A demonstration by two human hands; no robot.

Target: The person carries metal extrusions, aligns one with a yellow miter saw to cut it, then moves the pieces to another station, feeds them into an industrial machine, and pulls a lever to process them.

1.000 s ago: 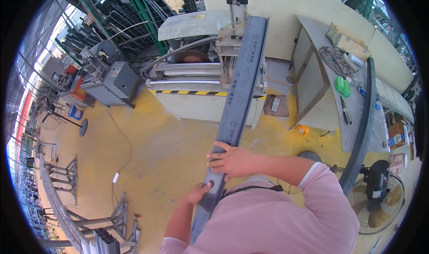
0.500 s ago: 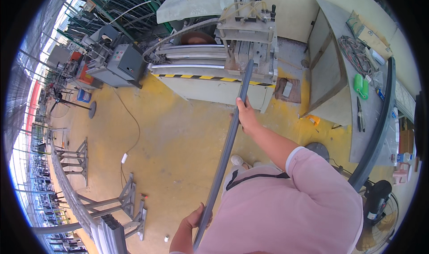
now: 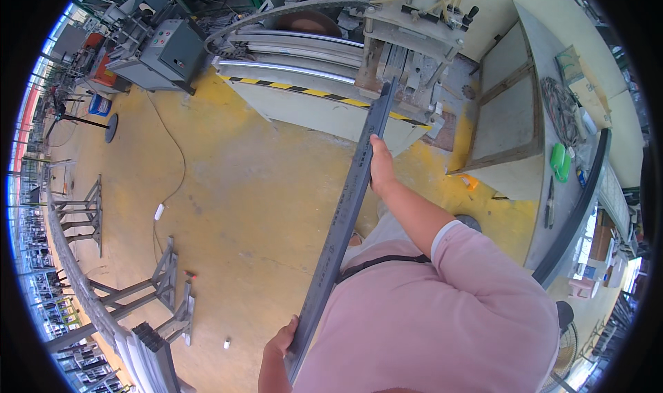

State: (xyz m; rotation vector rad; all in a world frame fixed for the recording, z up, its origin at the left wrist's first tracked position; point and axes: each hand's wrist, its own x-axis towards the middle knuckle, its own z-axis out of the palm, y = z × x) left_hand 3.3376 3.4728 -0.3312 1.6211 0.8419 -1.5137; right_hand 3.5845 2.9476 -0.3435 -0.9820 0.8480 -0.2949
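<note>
Across the front of my body slants a long dark grey profile bar [image 3: 338,234], one broad face showing with small print along it. My right hand [image 3: 381,165] is closed round its right edge, towards the far end. Lower down, my left hand [image 3: 282,336] grips the near part, its fingers partly hidden by the bar. The far tip of the bar lies at the clamping frame [image 3: 413,41] of a pale machine [image 3: 290,106] with a yellow-black striped edge; whether it touches the machine I cannot tell.
At the right stands a grey table [image 3: 535,217] with coiled cable [image 3: 563,113], a green roll [image 3: 560,161] and a long dark bar [image 3: 577,213]. Metal stands [image 3: 166,282] carry wrapped profiles [image 3: 86,275] at the left. A cord [image 3: 181,165] crosses the yellow floor.
The bar has turned about its length, so a broader face shows now. Both hands still hold it. My view has shifted, with the machine sitting higher in the picture.
</note>
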